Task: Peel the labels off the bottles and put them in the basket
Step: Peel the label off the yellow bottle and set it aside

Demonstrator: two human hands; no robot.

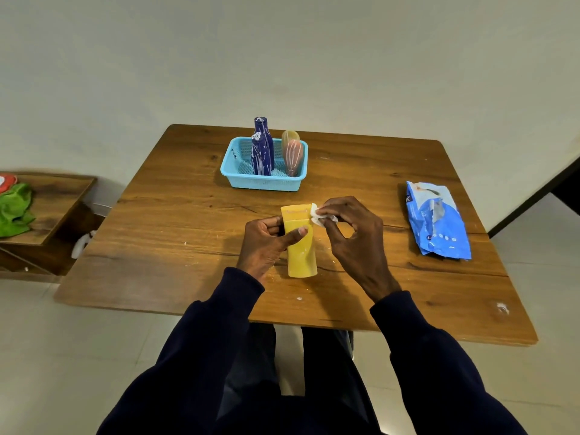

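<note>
Two hands: both work over the near half of the bench [188, 215], dark sleeves coming in across its near edge.
Left hand [266, 240]: wrapped round the yellow bottle [301, 255] from its left side, thumb laid across the front face. It is gripping the bottle.
Right hand [354, 237]: fingers pinched on a crumpled white label scrap [320, 216] at the bottle's far right corner.
Yellow bottle: mid-bench, nearer the near edge, long axis running near to far. Cannot tell whether it rests on the bench or is lifted just off it.
Handling (judgement): light plastic, likely yields a little when squeezed. The smooth face may slip, so grip round the mid-body. The label looks thin and tear-prone; take it at the freed edge and pull low along the surface.
Basket [238, 177]: centre, toward the far edge. It holds two blue bottles [263, 152] and a peach bottle [293, 157] with a paler one behind it, all upright and streaked white.
Progress (judgement): the yellow bottle is the only one in view outside the basket.
Blue packet [437, 221]: lies flat by the right edge.
Side shelf [53, 199]: off the left edge, carrying a green cloth [14, 208].
</note>
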